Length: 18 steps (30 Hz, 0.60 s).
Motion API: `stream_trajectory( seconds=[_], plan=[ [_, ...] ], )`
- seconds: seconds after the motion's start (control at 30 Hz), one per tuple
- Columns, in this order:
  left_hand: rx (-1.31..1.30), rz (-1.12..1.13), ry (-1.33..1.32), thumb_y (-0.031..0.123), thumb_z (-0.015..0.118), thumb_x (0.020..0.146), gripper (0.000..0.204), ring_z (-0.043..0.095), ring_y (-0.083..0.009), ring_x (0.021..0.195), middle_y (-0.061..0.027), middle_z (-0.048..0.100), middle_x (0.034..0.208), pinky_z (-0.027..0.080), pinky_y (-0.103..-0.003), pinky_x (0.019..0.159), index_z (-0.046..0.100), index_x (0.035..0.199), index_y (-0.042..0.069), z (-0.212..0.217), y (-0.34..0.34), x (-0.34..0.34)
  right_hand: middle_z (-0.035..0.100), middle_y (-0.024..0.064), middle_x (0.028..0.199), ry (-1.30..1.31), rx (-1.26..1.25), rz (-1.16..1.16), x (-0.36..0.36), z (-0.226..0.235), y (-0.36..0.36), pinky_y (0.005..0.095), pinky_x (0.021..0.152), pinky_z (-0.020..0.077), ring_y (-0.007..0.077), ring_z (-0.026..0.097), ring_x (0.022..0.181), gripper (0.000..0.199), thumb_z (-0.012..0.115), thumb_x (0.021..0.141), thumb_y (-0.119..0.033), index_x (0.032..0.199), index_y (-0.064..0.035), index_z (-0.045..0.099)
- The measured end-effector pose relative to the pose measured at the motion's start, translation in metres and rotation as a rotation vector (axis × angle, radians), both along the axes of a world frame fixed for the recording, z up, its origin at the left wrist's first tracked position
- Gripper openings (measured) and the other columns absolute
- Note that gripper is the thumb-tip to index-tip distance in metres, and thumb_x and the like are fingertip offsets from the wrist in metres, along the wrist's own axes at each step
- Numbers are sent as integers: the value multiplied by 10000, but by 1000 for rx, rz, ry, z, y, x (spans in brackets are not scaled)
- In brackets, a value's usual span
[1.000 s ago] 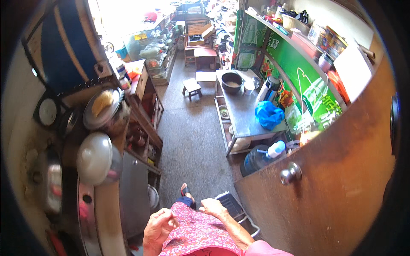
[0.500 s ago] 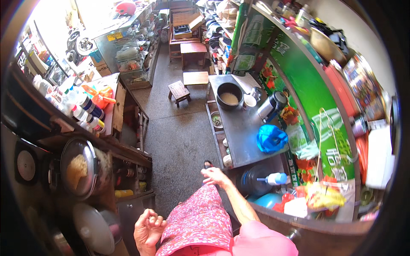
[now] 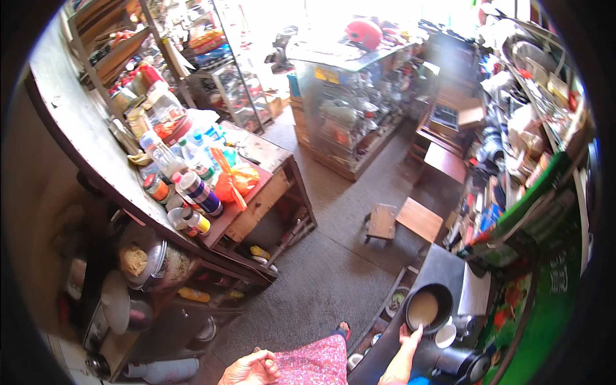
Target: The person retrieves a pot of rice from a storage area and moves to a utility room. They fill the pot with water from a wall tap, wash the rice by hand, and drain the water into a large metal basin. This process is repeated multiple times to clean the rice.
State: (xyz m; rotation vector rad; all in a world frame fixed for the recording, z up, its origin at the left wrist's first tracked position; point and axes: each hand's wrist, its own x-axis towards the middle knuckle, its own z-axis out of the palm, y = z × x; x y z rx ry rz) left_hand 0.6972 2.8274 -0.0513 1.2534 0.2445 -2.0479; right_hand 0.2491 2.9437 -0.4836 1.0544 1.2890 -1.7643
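— Two bare hands are seen at the lower edge. How is the right hand (image 3: 405, 339) posed?

— It is stretched forward from a raised forearm, fingers extended and slightly apart, their tips laid against the near rim of a round black pot (image 3: 428, 308). Nothing is clamped by them.

— And the left hand (image 3: 249, 369)?

— It is held low beside pink patterned cloth (image 3: 316, 362), fingers loosely curled and parted, with nothing gripped.

— Where is the pot placed, and what is held in it?

— It is set on a dark grey metal counter (image 3: 443, 266) at the lower right; a pale beige, grainy filling is seen inside. A small white cup (image 3: 445, 336) is placed just beside it.

— Other containers?

— On the left wooden shelf, a round steel lidded pan (image 3: 142, 256) with yellowish food showing through is stored, and plastic bottles and jars are crowded near an orange plastic bag (image 3: 235, 181) on the brown wooden table (image 3: 264, 200).
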Motion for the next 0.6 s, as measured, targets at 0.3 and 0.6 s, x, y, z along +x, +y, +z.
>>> stream_trajectory(
  seconds=[0.3, 0.6],
  plan=[
    [-92, 282, 193, 176, 574, 940, 173, 586, -210, 744, -69, 632, 774, 493, -397, 786, 646, 975, 22, -16, 22, 2, 659, 182, 855, -83, 148, 159, 23, 33, -45, 406, 517, 598, 328, 670, 665, 338, 534, 779, -148, 1087, -8, 541],
    [-267, 730, 265, 187, 589, 950, 181, 534, -155, 676, -15, 577, 701, 480, -339, 739, 635, 953, 12, -2, 106, 82, 649, 182, 827, 145, 125, 1483, 220, 143, -134, 405, 465, 580, 316, 652, 604, 288, 547, 768, -108, 1031, 9, 556]
  ],
)
